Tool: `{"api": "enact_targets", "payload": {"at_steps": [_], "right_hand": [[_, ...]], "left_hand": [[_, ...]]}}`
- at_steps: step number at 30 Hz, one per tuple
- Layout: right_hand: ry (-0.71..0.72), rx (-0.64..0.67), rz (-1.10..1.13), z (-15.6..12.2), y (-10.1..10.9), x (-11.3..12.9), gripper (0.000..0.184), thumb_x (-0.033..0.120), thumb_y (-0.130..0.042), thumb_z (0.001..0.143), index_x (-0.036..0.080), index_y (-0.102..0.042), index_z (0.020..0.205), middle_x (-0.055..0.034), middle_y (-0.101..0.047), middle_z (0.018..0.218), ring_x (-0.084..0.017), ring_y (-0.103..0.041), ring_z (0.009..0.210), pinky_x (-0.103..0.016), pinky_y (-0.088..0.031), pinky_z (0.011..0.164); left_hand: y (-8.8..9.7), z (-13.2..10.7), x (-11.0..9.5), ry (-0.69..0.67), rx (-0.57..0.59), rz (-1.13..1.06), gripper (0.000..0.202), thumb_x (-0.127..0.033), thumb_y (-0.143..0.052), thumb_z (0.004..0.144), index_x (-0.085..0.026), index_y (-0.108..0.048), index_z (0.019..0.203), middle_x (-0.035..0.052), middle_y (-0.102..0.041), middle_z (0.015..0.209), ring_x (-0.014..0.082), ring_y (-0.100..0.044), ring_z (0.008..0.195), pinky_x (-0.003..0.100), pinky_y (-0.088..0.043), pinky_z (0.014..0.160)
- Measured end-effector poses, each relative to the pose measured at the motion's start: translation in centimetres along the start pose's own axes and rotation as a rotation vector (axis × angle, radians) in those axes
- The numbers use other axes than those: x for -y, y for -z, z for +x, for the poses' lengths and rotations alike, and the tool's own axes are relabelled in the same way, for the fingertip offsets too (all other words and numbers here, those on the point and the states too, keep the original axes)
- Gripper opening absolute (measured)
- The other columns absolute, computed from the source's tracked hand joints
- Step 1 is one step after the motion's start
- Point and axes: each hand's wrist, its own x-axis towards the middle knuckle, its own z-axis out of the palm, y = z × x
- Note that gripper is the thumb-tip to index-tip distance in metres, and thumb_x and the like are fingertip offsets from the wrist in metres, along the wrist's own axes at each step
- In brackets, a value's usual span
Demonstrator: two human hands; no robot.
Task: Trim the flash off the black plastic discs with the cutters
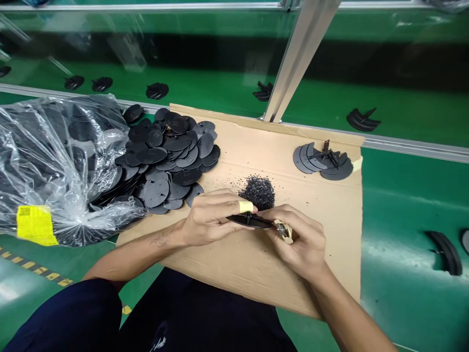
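Note:
My left hand (216, 215), a strip of yellow tape round one finger, pinches a black oval plastic disc (245, 221) just above the cardboard. The disc is tilted, with a small raised part on its upper face. Closed round a small hand tool (284, 231) with tan wrapping and a metal end, my right hand (300, 237) meets the disc's right side. Its fingers partly hide the tool, so its exact kind cannot be made out. Just beyond both hands lies a heap of black plastic scraps (259, 192).
A large pile of black discs (176, 151) lies at left, against a clear plastic bag (58, 156) with a yellow label. Stacked discs (322, 161) sit at the back right of the cardboard sheet (252, 274). An upright metal post (300, 58) stands behind. Black curved parts (444, 252) rest at right.

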Motion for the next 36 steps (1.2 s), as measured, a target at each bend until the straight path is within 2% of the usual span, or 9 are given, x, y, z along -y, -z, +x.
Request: {"api": "enact_targets", "payload": {"at_steps": [6,13,18,21,24,28,32,36], "right_hand": [[0.028,-0.002,-0.009,0.0,0.1,0.0,0.023,0.007,-0.068,0.086,0.023,-0.073,0.102,-0.007,-0.076,0.092,-0.019,-0.072,0.078,-0.032,-0.059,0.067],[0.023,0.008,0.016,-0.1,0.1,0.0,0.024,0.007,-0.068,0.087,0.024,-0.073,0.103,-0.007,-0.076,0.092,-0.02,-0.073,0.079,-0.033,-0.06,0.067],[0.024,-0.026,0.049,-0.1,-0.1,-0.1,0.023,0.006,-0.069,0.086,0.024,-0.073,0.099,-0.0056,-0.076,0.09,-0.019,-0.073,0.079,-0.032,-0.06,0.069],[0.028,-0.004,0.073,0.1,-0.2,-0.1,0.02,0.007,-0.069,0.087,0.022,-0.071,0.099,-0.0062,-0.075,0.091,-0.019,-0.072,0.079,-0.033,-0.06,0.069],[0.064,0.019,0.064,0.4,0.0,-0.2,0.022,0.006,-0.069,0.087,0.022,-0.07,0.103,-0.0073,-0.074,0.097,-0.02,-0.072,0.085,-0.033,-0.06,0.072],[0.112,-0.018,-0.156,0.7,0.7,-0.8,0.026,0.006,-0.064,0.089,0.021,-0.068,0.11,-0.0089,-0.073,0.102,-0.022,-0.071,0.091,-0.035,-0.058,0.074],[0.189,0.055,-0.515,0.6,1.1,-1.4,0.025,0.009,-0.058,0.092,0.018,-0.067,0.114,-0.0111,-0.073,0.1,-0.022,-0.068,0.085,-0.036,-0.053,0.071],[0.213,0.112,-0.643,0.5,1.1,-1.6,0.019,0.014,-0.058,0.096,0.017,-0.068,0.112,-0.0085,-0.074,0.092,-0.019,-0.063,0.076,-0.033,-0.047,0.066]], "left_hand": [[0.1,0.1,0.2,-0.045,0.042,0.002,0.023,-0.023,-0.062,0.099,-0.013,-0.071,0.118,0.0122,-0.079,0.1,0.018,-0.073,0.092,0.032,-0.061,0.082],[0.1,0.1,-0.1,-0.021,-0.002,-0.005,0.015,-0.021,-0.072,0.093,-0.018,-0.075,0.107,0.0067,-0.079,0.088,0.0153,-0.073,0.078,0.028,-0.061,0.071],[0.0,0.1,-0.3,0.073,0.04,-0.075,0.023,-0.029,-0.073,0.092,-0.015,-0.074,0.11,0.0097,-0.079,0.094,0.0173,-0.075,0.088,0.028,-0.063,0.079],[-0.1,-0.1,-0.2,0.15,0.061,-0.141,0.02,-0.027,-0.072,0.093,-0.014,-0.074,0.108,0.0091,-0.079,0.094,0.0164,-0.076,0.086,0.026,-0.063,0.078],[0.0,-0.3,0.1,0.104,0.023,-0.13,0.019,-0.024,-0.073,0.092,-0.012,-0.075,0.106,0.0091,-0.078,0.09,0.015,-0.074,0.083,0.024,-0.061,0.076],[0.3,-0.2,0.5,0.038,0.021,0.002,0.023,-0.023,-0.073,0.091,-0.013,-0.073,0.113,0.0084,-0.074,0.091,0.0136,-0.07,0.082,0.024,-0.06,0.073],[0.3,-0.2,0.4,0.014,0.096,0.059,0.021,-0.023,-0.071,0.093,-0.015,-0.072,0.112,0.0068,-0.072,0.09,0.0132,-0.069,0.082,0.023,-0.059,0.071],[0.4,-0.2,0.3,0.005,0.153,0.081,0.017,-0.022,-0.072,0.092,-0.013,-0.072,0.106,0.0074,-0.071,0.089,0.0131,-0.069,0.081,0.022,-0.058,0.07]]}}
